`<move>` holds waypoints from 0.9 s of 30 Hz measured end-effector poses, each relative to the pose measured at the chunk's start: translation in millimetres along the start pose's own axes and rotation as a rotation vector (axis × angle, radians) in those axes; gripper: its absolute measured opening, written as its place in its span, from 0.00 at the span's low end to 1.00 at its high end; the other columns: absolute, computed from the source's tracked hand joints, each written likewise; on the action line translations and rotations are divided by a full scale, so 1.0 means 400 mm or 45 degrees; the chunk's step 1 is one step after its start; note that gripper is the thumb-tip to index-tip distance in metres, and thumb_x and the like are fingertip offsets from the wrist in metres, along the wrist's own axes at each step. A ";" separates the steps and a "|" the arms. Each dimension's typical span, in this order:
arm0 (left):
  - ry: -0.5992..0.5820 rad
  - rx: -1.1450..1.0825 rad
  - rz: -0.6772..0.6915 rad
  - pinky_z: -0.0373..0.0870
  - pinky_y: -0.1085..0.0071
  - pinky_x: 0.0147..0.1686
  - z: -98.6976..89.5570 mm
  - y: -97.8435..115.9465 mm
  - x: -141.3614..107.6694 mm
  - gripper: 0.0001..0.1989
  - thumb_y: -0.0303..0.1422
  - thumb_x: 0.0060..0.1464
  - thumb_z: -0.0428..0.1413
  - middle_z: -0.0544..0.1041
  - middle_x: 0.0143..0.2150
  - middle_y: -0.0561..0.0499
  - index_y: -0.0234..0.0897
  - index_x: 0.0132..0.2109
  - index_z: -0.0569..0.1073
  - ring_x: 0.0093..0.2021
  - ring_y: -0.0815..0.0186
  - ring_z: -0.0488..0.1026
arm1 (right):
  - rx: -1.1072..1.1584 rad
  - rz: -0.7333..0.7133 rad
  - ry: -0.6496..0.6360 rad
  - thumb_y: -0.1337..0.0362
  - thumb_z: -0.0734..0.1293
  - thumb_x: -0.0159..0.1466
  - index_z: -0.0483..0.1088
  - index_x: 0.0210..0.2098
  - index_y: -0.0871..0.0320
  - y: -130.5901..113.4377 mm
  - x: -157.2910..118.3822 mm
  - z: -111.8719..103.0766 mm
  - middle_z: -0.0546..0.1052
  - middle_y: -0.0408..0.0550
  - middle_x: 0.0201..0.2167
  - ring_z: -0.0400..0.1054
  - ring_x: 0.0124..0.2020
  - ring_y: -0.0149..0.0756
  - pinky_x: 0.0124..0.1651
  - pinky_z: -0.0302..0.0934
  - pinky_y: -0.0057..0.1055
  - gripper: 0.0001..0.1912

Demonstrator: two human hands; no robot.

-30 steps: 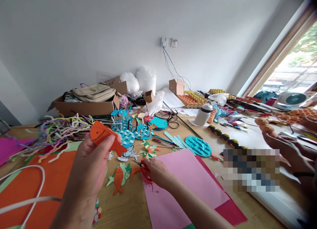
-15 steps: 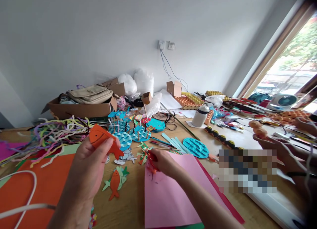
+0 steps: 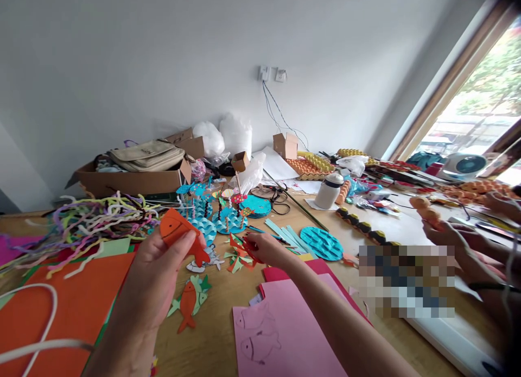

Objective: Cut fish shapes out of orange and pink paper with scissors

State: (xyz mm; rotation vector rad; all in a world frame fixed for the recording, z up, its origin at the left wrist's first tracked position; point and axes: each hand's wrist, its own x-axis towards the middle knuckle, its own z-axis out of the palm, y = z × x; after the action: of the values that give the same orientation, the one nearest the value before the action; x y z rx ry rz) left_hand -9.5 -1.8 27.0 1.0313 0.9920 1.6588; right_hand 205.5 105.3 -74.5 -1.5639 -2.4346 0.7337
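Observation:
My left hand (image 3: 163, 263) is closed on an orange paper fish (image 3: 176, 225), held up at the left with a drawn eye and mouth line. My right hand (image 3: 264, 249) is closed round the handles of red scissors (image 3: 249, 247), over a small pile of orange and green paper scraps (image 3: 236, 257). Pink paper (image 3: 297, 328) with two fish drawn in pencil lies under my right forearm. Between my arms, orange and green cut-out fish (image 3: 188, 305) lie on the wooden table (image 3: 211, 333). Grey-white cut-outs (image 3: 199, 265) lie just beyond my left hand.
Orange sheets (image 3: 69, 306), a white cable (image 3: 55, 312) and fuzzy coloured stems (image 3: 101, 219) are at the left. Behind stand blue paper models (image 3: 230, 222) and a cardboard box (image 3: 126, 181). A white jar (image 3: 329, 191) stands right of centre. Another person's hands (image 3: 459, 252) hold an orange-brown object at the right.
My right hand with the scissors has moved off the pink paper to the scraps. The pink paper has shifted, uncovering its drawn fish. My left hand has moved slightly right and down.

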 end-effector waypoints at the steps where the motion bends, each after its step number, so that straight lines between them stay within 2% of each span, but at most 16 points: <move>1: -0.005 0.001 -0.014 0.64 0.78 0.23 0.003 -0.001 0.000 0.03 0.31 0.41 0.63 0.77 0.23 0.57 0.38 0.26 0.76 0.25 0.70 0.69 | 0.030 0.006 0.024 0.62 0.64 0.66 0.66 0.51 0.60 0.001 0.011 -0.009 0.70 0.52 0.50 0.69 0.45 0.41 0.45 0.66 0.43 0.15; 4: 0.001 0.013 -0.071 0.64 0.77 0.23 0.007 -0.005 0.002 0.05 0.31 0.38 0.64 0.77 0.23 0.56 0.37 0.26 0.76 0.25 0.69 0.69 | 0.155 0.015 0.140 0.62 0.63 0.66 0.66 0.51 0.59 -0.012 0.034 -0.031 0.70 0.51 0.50 0.69 0.45 0.41 0.45 0.66 0.42 0.15; 6: 0.027 0.022 -0.097 0.63 0.77 0.22 0.006 -0.009 0.004 0.07 0.32 0.37 0.65 0.76 0.22 0.56 0.37 0.26 0.76 0.24 0.70 0.68 | 0.279 0.000 0.254 0.62 0.63 0.66 0.67 0.49 0.61 -0.039 0.031 -0.043 0.72 0.51 0.46 0.69 0.42 0.39 0.43 0.67 0.40 0.13; 9: 0.042 0.051 -0.123 0.58 0.78 0.18 0.003 -0.016 0.008 0.07 0.34 0.38 0.65 0.73 0.19 0.58 0.38 0.25 0.75 0.20 0.73 0.63 | 0.527 -0.082 0.394 0.59 0.61 0.66 0.66 0.37 0.62 -0.106 -0.009 -0.057 0.72 0.46 0.29 0.67 0.30 0.34 0.33 0.64 0.32 0.11; 11: 0.054 0.062 -0.139 0.56 0.79 0.17 0.003 -0.021 0.009 0.08 0.36 0.38 0.65 0.72 0.18 0.59 0.38 0.24 0.75 0.18 0.74 0.61 | 0.691 -0.170 0.427 0.57 0.61 0.65 0.64 0.36 0.59 -0.162 -0.050 -0.063 0.70 0.43 0.27 0.66 0.28 0.32 0.31 0.62 0.29 0.11; 13: 0.072 0.062 -0.152 0.55 0.79 0.17 0.006 -0.025 0.008 0.09 0.36 0.38 0.65 0.70 0.18 0.60 0.38 0.25 0.74 0.18 0.74 0.59 | 0.864 -0.258 0.446 0.55 0.64 0.61 0.63 0.33 0.57 -0.218 -0.087 -0.065 0.71 0.43 0.29 0.65 0.29 0.32 0.32 0.61 0.28 0.12; 15: 0.084 0.074 -0.156 0.54 0.78 0.17 0.010 -0.026 0.006 0.09 0.36 0.38 0.65 0.68 0.16 0.61 0.38 0.24 0.74 0.16 0.74 0.57 | 1.340 -0.374 0.409 0.55 0.69 0.54 0.64 0.30 0.57 -0.267 -0.110 -0.065 0.71 0.43 0.28 0.63 0.28 0.32 0.32 0.58 0.28 0.14; 17: 0.092 0.122 -0.146 0.53 0.77 0.16 0.016 -0.028 0.004 0.08 0.36 0.38 0.65 0.68 0.16 0.61 0.38 0.25 0.74 0.16 0.74 0.57 | 1.528 -0.424 0.400 0.56 0.72 0.50 0.64 0.28 0.57 -0.302 -0.118 -0.065 0.69 0.42 0.26 0.60 0.26 0.31 0.29 0.55 0.27 0.16; 20: 0.097 0.173 -0.091 0.58 0.76 0.19 0.028 -0.032 0.000 0.09 0.37 0.38 0.63 0.73 0.21 0.57 0.38 0.30 0.76 0.20 0.69 0.64 | 1.485 -0.408 0.473 0.59 0.73 0.48 0.65 0.27 0.57 -0.327 -0.112 -0.068 0.66 0.39 0.22 0.55 0.23 0.28 0.26 0.50 0.25 0.15; 23: 0.090 0.183 -0.043 0.64 0.72 0.25 0.038 -0.036 -0.003 0.09 0.38 0.39 0.62 0.74 0.22 0.54 0.38 0.29 0.76 0.24 0.64 0.69 | 1.417 -0.398 0.494 0.62 0.72 0.49 0.64 0.26 0.58 -0.333 -0.103 -0.072 0.64 0.37 0.21 0.54 0.22 0.28 0.25 0.50 0.25 0.12; 27: 0.120 0.289 0.032 0.61 0.73 0.24 0.041 -0.031 -0.005 0.07 0.37 0.38 0.61 0.71 0.21 0.54 0.39 0.26 0.75 0.24 0.65 0.67 | 1.381 -0.397 0.455 0.64 0.69 0.49 0.63 0.25 0.57 -0.340 -0.093 -0.084 0.65 0.37 0.20 0.55 0.22 0.28 0.25 0.52 0.25 0.09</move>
State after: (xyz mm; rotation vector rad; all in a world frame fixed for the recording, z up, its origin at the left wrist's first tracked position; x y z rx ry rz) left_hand 9.7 2.1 20.3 1.1253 1.2565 1.6552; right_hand 124.4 37.5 24.9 -0.7611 -1.4795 1.2542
